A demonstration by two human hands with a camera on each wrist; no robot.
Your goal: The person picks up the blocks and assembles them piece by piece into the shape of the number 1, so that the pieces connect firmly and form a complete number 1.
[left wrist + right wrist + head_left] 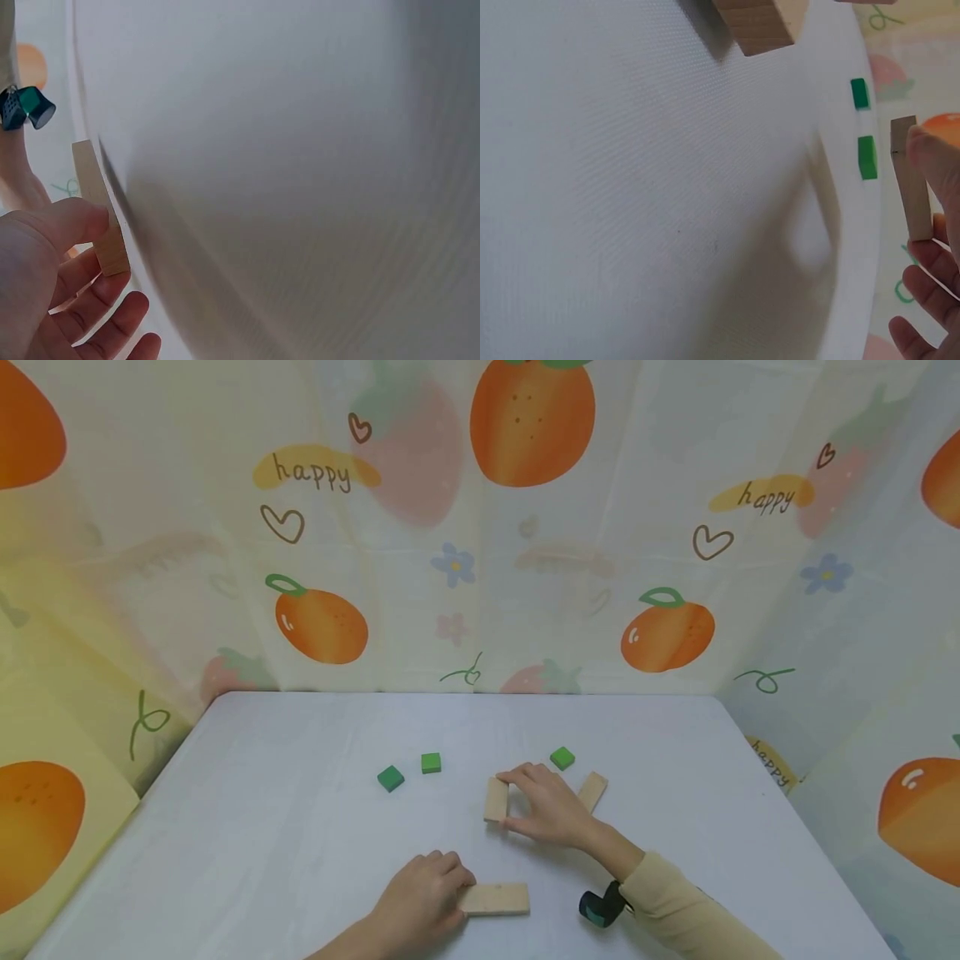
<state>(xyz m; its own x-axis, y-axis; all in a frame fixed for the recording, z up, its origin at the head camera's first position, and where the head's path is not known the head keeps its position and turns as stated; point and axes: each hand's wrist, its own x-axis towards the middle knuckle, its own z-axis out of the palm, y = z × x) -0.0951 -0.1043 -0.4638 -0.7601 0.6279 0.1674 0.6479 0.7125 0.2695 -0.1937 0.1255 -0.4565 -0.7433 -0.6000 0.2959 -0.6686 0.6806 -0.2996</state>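
Near the front of the white table my left hand (423,897) pinches one end of a pale wooden block (497,899), flat and oblong, lying crosswise in the head view. In the left wrist view the thumb presses one face of that block (100,214), fingers behind it. Farther back, my right hand (551,806) holds a second wooden block (496,800) by its ends between thumb and fingers. The right wrist view has this block (911,180) raised over the tabletop. A third wooden block (593,791) lies slanted behind the right hand, partly hidden by it.
Toward the back of the table (247,793) lie a dark green block (391,778), a lighter green block (431,763) and another green block (562,757) right of them. A black wrist camera (602,906) sits under the right sleeve. Fruit-printed cloth (525,568) encloses the table.
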